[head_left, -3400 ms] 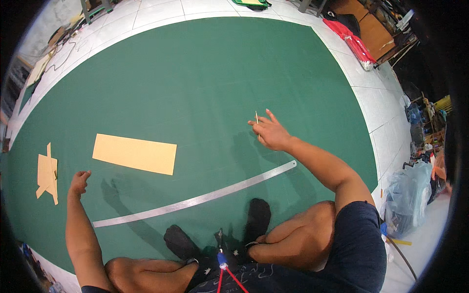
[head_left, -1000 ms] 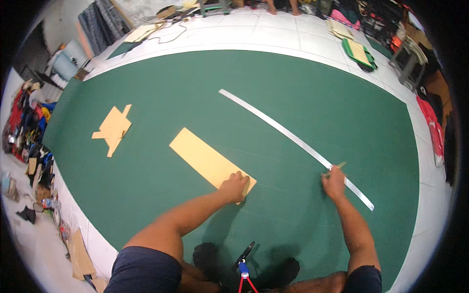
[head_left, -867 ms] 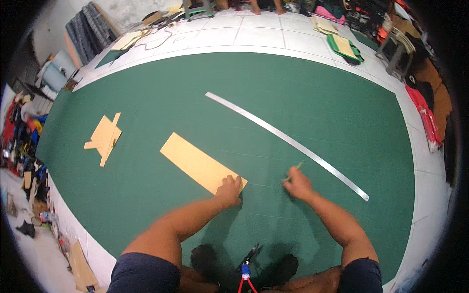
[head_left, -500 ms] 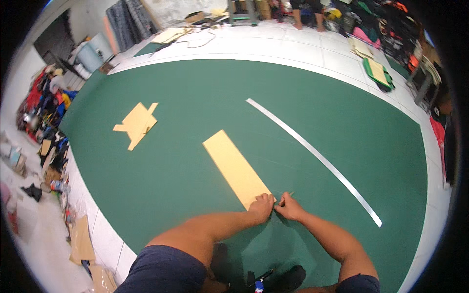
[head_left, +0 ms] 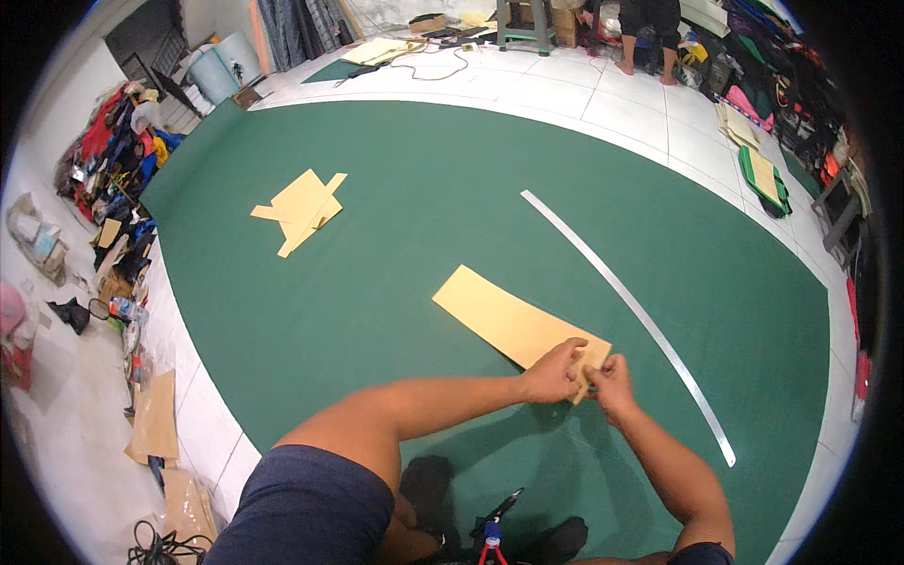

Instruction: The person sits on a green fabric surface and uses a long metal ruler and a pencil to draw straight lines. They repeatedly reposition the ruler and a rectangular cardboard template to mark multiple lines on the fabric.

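A long tan cardboard strip (head_left: 499, 315) lies slanted across the green sheet (head_left: 377, 311), its near end raised a little off the sheet. My left hand (head_left: 554, 373) is closed on that end, with the thumb and fingers curled at its surface. At the near corner, my right hand (head_left: 612, 384) pinches the edge of the strip. Whether anything else is between the right fingers is hidden. To the right of both hands, a long metal ruler (head_left: 633, 318) lies flat and apart from the strip.
Several overlapping cardboard pieces (head_left: 303, 209) lie at the far left of the sheet. A dark pen-like tool (head_left: 508, 502) is near my feet. Piled cloth and clutter (head_left: 113, 160) line the left side. Another person's legs (head_left: 650, 42) stand at the back beside a stool (head_left: 525, 26).
The strip has swung round and its near end has come up off the sheet. Both hands have moved right with it. The whole view has shifted slightly.
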Demonstrator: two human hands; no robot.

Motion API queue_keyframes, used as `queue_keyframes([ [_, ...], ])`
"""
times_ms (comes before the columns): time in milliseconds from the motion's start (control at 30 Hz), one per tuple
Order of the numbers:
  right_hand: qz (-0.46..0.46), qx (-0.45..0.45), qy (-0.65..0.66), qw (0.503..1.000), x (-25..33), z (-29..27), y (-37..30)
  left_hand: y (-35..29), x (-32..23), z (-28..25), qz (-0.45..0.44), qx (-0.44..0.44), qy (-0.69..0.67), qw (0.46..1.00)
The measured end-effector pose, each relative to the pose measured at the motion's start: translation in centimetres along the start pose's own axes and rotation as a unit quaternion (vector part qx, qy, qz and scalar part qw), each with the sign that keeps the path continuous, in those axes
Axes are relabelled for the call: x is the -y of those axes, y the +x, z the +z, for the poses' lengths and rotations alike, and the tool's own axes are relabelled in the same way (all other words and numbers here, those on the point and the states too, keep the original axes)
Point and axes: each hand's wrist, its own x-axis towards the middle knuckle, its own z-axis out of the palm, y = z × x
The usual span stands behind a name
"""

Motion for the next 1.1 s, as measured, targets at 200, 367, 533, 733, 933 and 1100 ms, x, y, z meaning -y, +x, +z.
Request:
queue_keyframes([
  [200,-0.18,-0.259,-0.189,0.93,2.0,-15.7,1.7,-0.1,-4.5,-9.1,0.151,0.202,0.393,0.885],
  [367,-0.211,-0.392,-0.074,0.892,2.9,-35.1,-1.2,-6.3,-1.0,-26.3,-0.082,0.062,0.458,0.883],
  [533,-0.197,-0.471,0.026,0.86,1.2,-46.1,-7.9,-17.0,8.8,-36.9,-0.295,-0.061,0.449,0.841],
  [733,-0.07,-0.677,-0.087,0.728,-0.5,-43.8,-7.1,-32.8,19.4,-40.8,-0.352,-0.145,0.381,0.842],
  [933,-0.094,-0.442,-0.535,0.714,0.6,-35.5,-5.9,-30.7,24.7,-34.9,-0.355,-0.199,0.372,0.834],
  [1100,-0.195,-0.168,-0.582,0.772,4.0,-17.0,3.0,-28.5,24.0,-36.3,-0.303,-0.299,0.407,0.808],
])
